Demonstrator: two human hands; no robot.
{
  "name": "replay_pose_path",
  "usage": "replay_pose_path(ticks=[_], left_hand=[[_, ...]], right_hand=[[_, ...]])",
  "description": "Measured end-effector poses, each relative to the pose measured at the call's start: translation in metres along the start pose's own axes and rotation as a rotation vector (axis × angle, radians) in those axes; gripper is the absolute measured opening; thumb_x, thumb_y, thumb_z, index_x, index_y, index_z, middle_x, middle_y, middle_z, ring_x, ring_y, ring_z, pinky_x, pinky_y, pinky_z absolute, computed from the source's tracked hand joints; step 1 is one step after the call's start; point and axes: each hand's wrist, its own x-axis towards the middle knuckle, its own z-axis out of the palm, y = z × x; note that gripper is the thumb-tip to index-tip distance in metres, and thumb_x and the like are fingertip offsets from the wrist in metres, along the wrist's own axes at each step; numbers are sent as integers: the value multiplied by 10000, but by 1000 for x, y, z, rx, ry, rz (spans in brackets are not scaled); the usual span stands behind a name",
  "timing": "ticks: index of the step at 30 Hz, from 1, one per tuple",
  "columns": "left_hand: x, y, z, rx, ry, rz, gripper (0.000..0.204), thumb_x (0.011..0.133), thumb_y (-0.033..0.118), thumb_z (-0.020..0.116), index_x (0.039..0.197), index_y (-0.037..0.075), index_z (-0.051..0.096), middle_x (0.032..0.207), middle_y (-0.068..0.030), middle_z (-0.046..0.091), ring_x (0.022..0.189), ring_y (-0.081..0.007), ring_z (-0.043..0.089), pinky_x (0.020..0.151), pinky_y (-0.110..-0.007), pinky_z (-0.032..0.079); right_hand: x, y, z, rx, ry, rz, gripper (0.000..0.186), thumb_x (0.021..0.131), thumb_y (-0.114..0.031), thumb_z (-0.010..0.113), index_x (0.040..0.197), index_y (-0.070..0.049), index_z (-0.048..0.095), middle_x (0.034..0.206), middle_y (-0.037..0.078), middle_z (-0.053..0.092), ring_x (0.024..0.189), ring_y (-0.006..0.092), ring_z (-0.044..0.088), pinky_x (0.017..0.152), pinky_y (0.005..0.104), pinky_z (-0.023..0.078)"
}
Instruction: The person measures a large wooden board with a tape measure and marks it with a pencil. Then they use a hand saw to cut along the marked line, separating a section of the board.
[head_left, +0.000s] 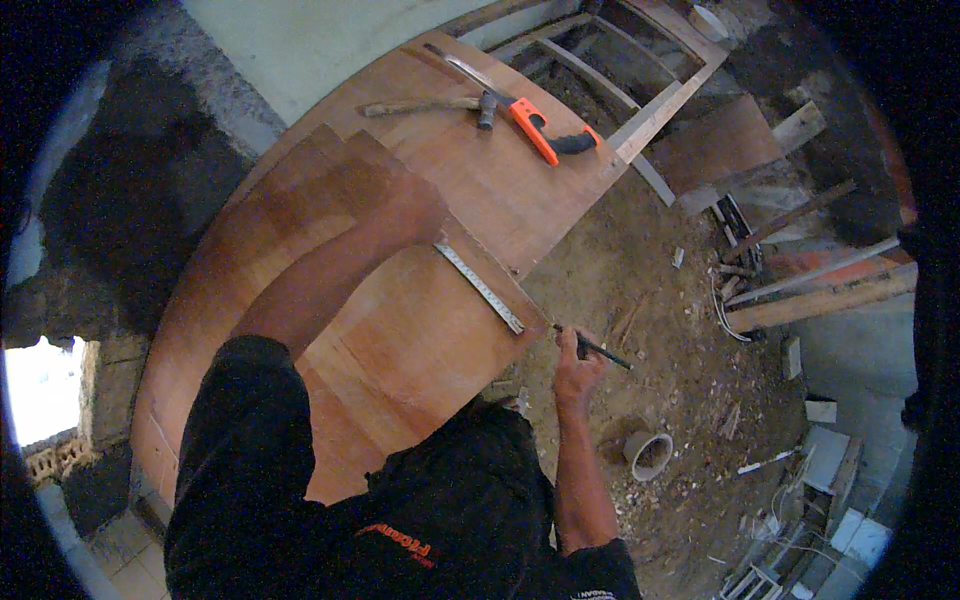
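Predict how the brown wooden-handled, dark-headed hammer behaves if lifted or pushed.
The hammer is likely stiff: its handle looks like solid wood. Probably head-heavy, as the dark metallic head sits at one end; pushed, it may pivot there.

your black shirt (450, 470) carries slanted orange lettering (405, 541) at the lower middle of the frame; white print (597, 595) marks your right sleeve (600, 567) at the bottom edge. the pale ruler (480, 287) near the centre bears markings too fine to read.

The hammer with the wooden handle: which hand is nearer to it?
Left. The left hand is on the plywood sheet, below the hammer in the picture; the right hand is farther off, by the sheet's right corner.
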Motion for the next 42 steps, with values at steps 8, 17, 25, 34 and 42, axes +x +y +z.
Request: replay_pose_path(ticks=[8,17,25,34,42], left_hand=[[3,-1,10,-37,53,15,269,829,359,697,950,145,808,931,-90,771,882,-272,742,721,-444,578],[2,4,11,-26,79,-59,267,859,296,668,1025,132,798,1007,-90,763,934,-298,731,717,-539,551],[18,2,35,-36,169,-17,227,859,293,672,982,166,814,956,-78,774,881,-294,741,692,-504,572],[-1,2,1,-55,17,-49,294,871,355,687,1081,182,798,1054,-58,769,956,-274,738,725,-481,584],[-9,2,-20,-52,-90,-35,415,873,494,702,1145,189,777,1119,-67,754,1038,-272,719,787,-473,580]], right_hand=[[-7,-58,22,77,-85,-173,176,915,-94,754,1059,6,735,976,65,732,906,156,677,834,317,547],[-6,-56,37,-190,-238,-224,204,941,-174,728,1062,-11,749,994,80,735,893,159,671,822,314,536],[-5,-47,38,-157,-314,-151,216,942,-182,717,1056,-2,755,990,102,747,912,184,684,821,327,534],[-9,-48,37,-167,-322,-177,236,944,-193,720,1077,0,750,1016,129,745,924,207,691,842,335,536],[-6,-44,36,-184,-334,-187,239,954,-197,715,1084,0,751,1021,100,745,931,183,680,854,318,533]])
